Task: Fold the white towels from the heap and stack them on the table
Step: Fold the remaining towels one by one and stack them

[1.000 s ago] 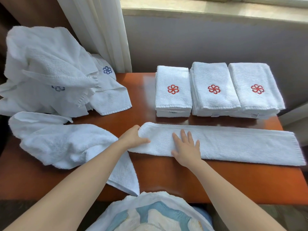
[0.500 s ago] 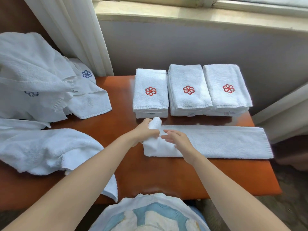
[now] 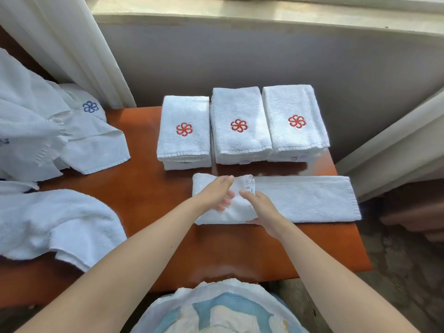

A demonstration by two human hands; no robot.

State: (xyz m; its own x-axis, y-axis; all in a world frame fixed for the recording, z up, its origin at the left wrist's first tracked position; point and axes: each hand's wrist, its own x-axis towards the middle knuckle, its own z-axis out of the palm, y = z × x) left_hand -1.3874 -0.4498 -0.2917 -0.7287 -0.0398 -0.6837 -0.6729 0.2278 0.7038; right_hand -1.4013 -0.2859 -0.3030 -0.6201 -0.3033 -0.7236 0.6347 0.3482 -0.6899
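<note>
Meanwhile the left hand [image 3: 216,193] has folded the towel [image 3: 307,200] over.

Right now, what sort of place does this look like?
Probably a hotel room or its linen area: stacks of folded towels with matching red embroidered logos sit on a wooden table, beside a curtain and a window sill.

A white garment [image 3: 182,306] with pale blue and cream patches covers the torso. The left hand [image 3: 216,193] and right hand [image 3: 263,209] are bare.
</note>
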